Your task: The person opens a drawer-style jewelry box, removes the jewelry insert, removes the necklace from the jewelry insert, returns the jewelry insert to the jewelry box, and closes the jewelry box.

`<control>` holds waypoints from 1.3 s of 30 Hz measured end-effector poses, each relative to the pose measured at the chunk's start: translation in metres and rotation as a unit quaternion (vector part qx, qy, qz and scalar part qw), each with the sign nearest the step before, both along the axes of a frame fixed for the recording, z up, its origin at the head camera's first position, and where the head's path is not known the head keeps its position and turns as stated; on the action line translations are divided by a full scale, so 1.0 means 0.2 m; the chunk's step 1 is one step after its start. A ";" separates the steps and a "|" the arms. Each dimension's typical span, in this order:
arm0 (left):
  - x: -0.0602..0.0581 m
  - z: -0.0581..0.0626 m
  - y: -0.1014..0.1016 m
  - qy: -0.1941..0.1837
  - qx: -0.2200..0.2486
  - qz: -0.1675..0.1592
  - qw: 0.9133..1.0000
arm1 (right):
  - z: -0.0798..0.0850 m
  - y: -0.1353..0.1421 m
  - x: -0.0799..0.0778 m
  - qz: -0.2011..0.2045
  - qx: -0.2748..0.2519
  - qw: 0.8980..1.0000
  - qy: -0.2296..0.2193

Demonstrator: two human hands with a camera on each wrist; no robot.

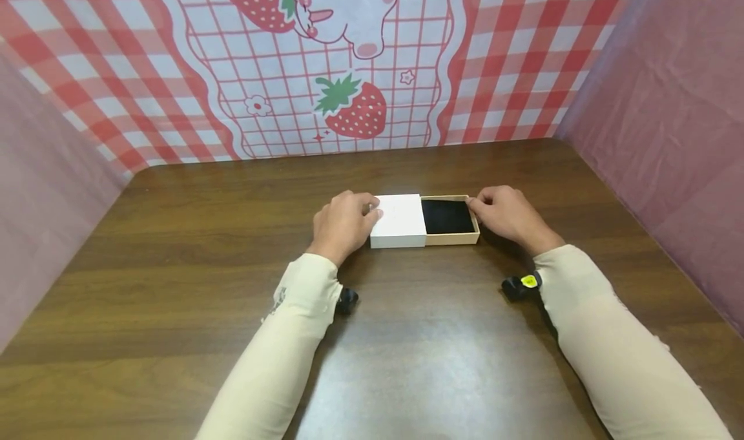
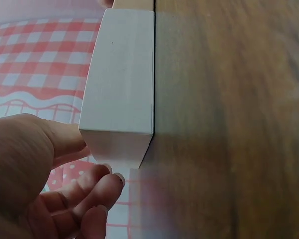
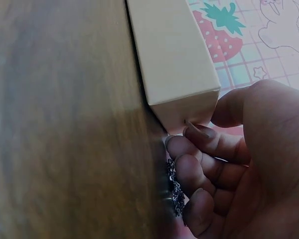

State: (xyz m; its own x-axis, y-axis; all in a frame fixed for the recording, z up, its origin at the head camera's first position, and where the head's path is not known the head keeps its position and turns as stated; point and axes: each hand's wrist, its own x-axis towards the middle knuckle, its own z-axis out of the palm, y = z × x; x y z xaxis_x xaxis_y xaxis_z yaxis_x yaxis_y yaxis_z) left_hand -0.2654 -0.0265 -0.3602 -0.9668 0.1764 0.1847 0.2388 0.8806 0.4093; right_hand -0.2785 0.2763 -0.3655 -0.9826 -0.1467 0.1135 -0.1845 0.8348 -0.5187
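Observation:
A white box sleeve (image 1: 398, 219) lies flat on the table with its cream inner tray (image 1: 452, 238) slid partly out to the right. Black lining (image 1: 446, 216) fills the exposed part of the tray. At the sleeve's left end, my left hand (image 1: 344, 223) grips it; in the left wrist view the other fingers (image 2: 92, 191) curl beside that end. My right hand (image 1: 511, 212) pinches the tray's right end wall, thumb at the top edge and fingertip at a small tab (image 3: 198, 128) on the wall.
A dark metal chain (image 3: 175, 189) shows past my right fingers in the right wrist view. The brown wooden table (image 1: 174, 285) ends at a strawberry-print checked cloth (image 1: 511, 72) behind, with pink cloth (image 1: 662, 123) at the sides.

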 end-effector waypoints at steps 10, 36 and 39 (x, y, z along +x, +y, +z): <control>0.01 0.02 0.02 0.013 -0.049 -0.004 0.999 | -0.01 -0.01 0.00 0.005 -0.003 1.000 -0.001; 0.05 0.07 0.05 -0.055 -0.108 -0.035 0.992 | -0.01 -0.02 0.01 0.010 0.000 1.000 0.014; 0.04 0.07 0.04 -0.056 -0.104 -0.033 0.992 | -0.01 -0.02 0.00 0.011 0.000 1.000 0.021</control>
